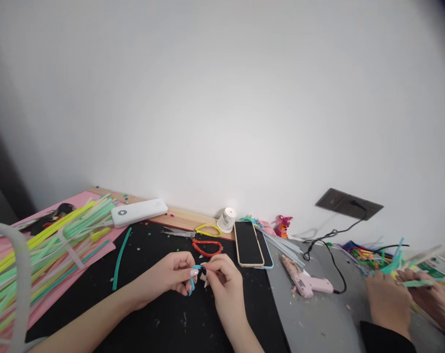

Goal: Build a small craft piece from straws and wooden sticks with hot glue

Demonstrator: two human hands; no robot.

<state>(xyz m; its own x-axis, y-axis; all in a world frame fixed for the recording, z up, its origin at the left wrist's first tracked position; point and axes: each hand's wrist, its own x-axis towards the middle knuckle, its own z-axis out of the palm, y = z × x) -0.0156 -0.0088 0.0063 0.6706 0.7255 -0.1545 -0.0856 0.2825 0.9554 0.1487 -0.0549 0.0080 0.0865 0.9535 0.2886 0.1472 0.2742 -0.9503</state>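
Observation:
My left hand (176, 275) pinches a short bent blue pipe cleaner (192, 286) between thumb and fingers. A dark bit (203, 270) shows at its upper end, where the fingertips of my right hand (225, 280) close on it. The two hands nearly meet over the black mat (167, 318). Just behind them lie scissors (207, 248) with one yellow and one red handle, blades pointing left. To the left rests a single green pipe cleaner (121, 259).
Bundled pipe cleaners (75, 235) lie on pink sheets at left, beside a long white device (139, 212). A paper cup (226, 220), phone (248, 243) and pink glue gun (310, 285), its cord trailing near the wall socket (349, 203), are rightward. Another person's hands (389, 299) work at far right.

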